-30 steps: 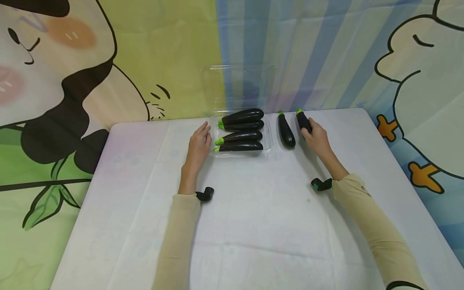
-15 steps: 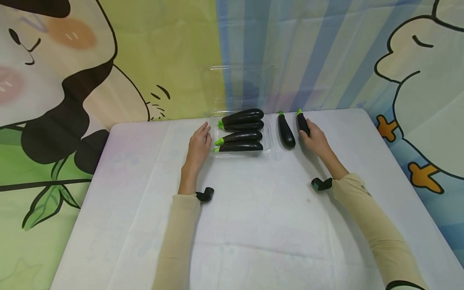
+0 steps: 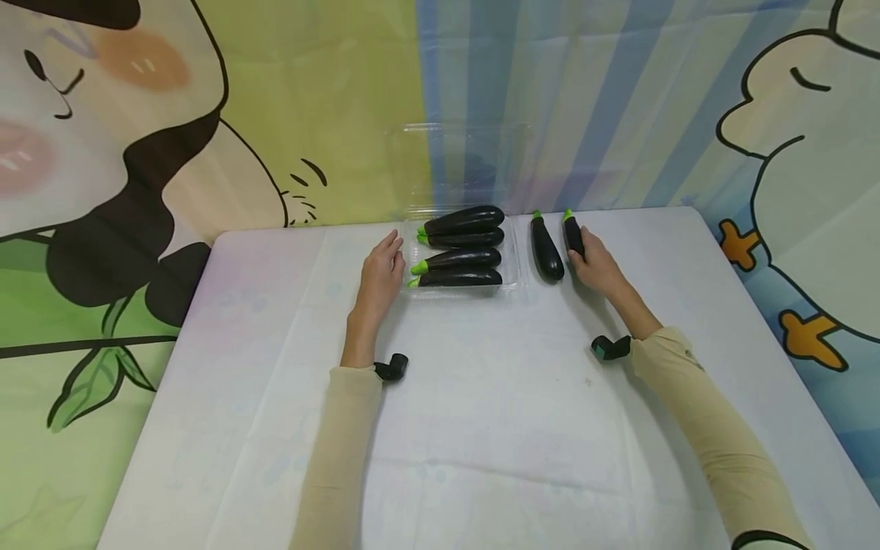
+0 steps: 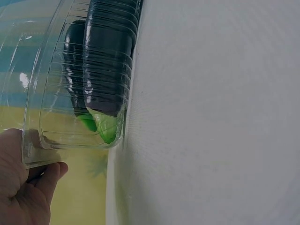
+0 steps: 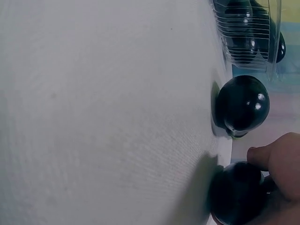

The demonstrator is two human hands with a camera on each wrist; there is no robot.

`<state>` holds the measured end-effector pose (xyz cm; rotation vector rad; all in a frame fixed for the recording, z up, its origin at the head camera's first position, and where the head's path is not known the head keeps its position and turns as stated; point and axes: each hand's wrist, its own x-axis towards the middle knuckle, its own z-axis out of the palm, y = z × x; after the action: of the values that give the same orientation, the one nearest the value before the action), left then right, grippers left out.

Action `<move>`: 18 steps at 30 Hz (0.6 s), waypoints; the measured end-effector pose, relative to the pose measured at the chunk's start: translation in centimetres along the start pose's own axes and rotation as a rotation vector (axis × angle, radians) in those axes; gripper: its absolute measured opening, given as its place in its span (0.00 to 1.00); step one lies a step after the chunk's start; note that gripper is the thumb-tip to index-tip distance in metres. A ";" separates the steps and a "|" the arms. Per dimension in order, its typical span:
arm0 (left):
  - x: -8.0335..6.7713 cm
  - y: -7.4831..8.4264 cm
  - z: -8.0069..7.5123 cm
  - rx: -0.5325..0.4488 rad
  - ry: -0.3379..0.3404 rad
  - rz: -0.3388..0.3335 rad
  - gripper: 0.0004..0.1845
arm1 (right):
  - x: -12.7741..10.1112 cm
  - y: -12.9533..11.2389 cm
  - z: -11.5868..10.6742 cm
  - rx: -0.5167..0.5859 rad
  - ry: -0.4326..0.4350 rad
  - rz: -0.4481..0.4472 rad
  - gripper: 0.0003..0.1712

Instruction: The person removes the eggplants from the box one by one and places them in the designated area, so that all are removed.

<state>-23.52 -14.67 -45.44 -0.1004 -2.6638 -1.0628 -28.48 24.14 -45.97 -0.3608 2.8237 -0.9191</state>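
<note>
An open clear plastic clamshell container (image 3: 512,263) stands at the back of the table, with several dark eggplants (image 3: 462,221) lying crosswise in it, green stems to the left. At its left side is my left hand (image 3: 380,276); the left wrist view shows thumb and fingers pinching the container's rim (image 4: 41,157). My right hand (image 3: 600,265) grips another eggplant (image 3: 573,233) by its thick end, green stem pointing away from me. In the right wrist view that eggplant (image 5: 236,194) is close over the tabletop. Between it and the container lies a loose eggplant (image 3: 546,248).
The container's lid (image 3: 461,164) stands raised against the printed backdrop (image 3: 330,92) behind the table. A white cloth (image 3: 481,428) covers the tabletop. Black wrist cameras (image 3: 392,367) stick out from both cuffs.
My right hand has shifted slightly and turned its eggplant a little straighter, nearly in line with the loose one. The left hand stays at the container.
</note>
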 end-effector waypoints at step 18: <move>0.2 0.0 -0.1 -0.001 -0.008 -0.009 0.19 | 0.9 0.7 -0.5 0.005 -0.045 -0.003 0.36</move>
<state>-23.65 -14.71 -45.35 -0.0928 -2.6739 -1.0688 -29.54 24.74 -46.10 -0.3801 2.7807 -0.9072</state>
